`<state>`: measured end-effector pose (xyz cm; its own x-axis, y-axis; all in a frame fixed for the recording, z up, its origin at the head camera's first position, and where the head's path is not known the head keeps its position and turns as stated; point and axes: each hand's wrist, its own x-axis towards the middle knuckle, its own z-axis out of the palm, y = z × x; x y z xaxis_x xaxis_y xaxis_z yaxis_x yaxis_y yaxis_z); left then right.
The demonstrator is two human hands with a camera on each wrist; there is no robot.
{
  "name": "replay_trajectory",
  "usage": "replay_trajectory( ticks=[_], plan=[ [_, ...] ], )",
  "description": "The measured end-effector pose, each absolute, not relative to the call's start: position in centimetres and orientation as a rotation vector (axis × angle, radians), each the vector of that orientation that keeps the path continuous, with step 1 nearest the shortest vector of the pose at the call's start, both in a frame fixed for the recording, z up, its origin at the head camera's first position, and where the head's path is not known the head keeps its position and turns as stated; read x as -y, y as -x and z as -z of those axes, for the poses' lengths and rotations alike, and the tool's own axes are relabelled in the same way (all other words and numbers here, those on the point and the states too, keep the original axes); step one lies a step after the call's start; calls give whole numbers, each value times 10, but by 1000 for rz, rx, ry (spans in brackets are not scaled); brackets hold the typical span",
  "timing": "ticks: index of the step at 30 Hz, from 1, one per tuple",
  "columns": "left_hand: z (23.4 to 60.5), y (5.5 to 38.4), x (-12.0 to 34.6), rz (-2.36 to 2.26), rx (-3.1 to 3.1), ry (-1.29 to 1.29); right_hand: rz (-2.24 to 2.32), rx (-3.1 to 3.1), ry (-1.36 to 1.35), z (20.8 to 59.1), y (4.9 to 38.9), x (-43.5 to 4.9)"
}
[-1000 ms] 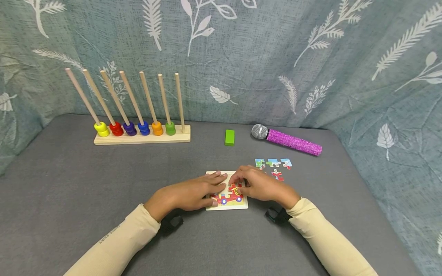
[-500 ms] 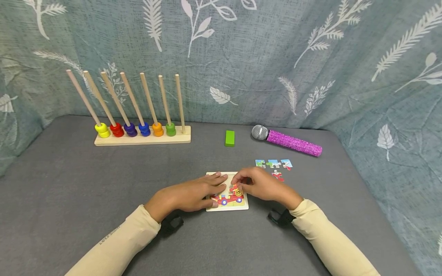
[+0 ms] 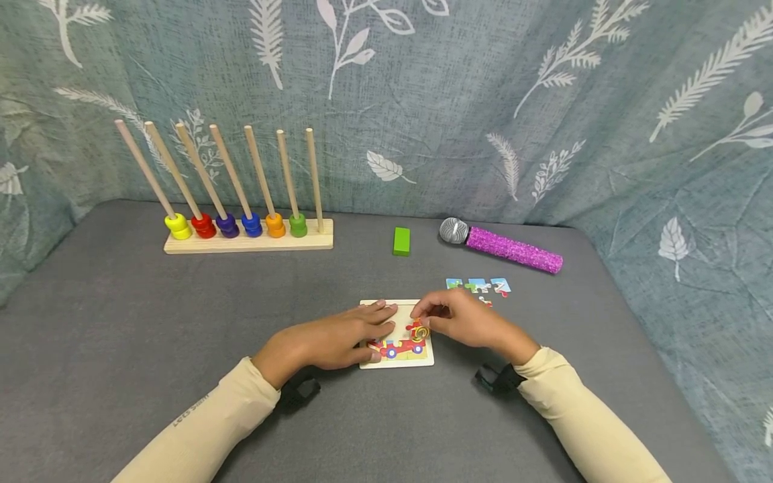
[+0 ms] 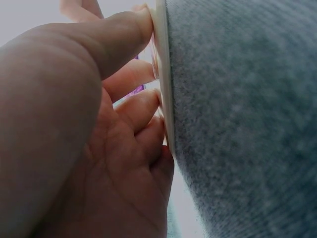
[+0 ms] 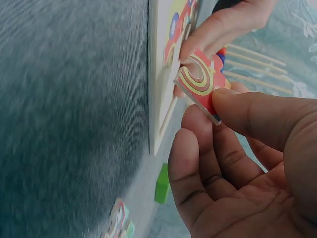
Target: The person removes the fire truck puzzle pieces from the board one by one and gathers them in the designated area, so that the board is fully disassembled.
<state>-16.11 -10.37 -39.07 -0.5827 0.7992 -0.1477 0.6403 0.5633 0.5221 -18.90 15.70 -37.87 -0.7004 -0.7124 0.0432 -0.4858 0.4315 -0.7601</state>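
A shallow wooden puzzle tray [image 3: 398, 365] lies on the grey cloth, with joined pieces showing a red vehicle [image 3: 401, 349] along its near side. My left hand [image 3: 338, 339] rests on the tray's left part, fingers spread; the left wrist view shows its thumb [image 4: 133, 29] at the tray's edge. Between thumb and fingers, my right hand [image 3: 468, 322] pinches a red puzzle piece [image 5: 200, 77] with yellow curved bands. That piece is tilted over the tray's right side, lifted off its floor in the right wrist view.
Several loose puzzle pieces [image 3: 477, 285] lie beyond the right hand, one partly hidden by it. Farther back are a green block [image 3: 401, 241], a purple glittery microphone [image 3: 513, 251] and a wooden peg stand [image 3: 247, 245] with coloured beads. A patterned curtain [image 3: 423, 100] hangs behind.
My right hand has shifted slightly right with the pinched piece, which has turned and moved toward the tray's right edge. The left hand has stayed in place.
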Motion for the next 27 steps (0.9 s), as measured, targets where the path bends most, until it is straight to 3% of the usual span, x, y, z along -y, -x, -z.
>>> replay_trajectory(
  ticks=[27],
  plan=[
    [389, 161, 105, -595, -2428, -1204, 1108, -2511, 936, 365, 196, -207]
  ],
)
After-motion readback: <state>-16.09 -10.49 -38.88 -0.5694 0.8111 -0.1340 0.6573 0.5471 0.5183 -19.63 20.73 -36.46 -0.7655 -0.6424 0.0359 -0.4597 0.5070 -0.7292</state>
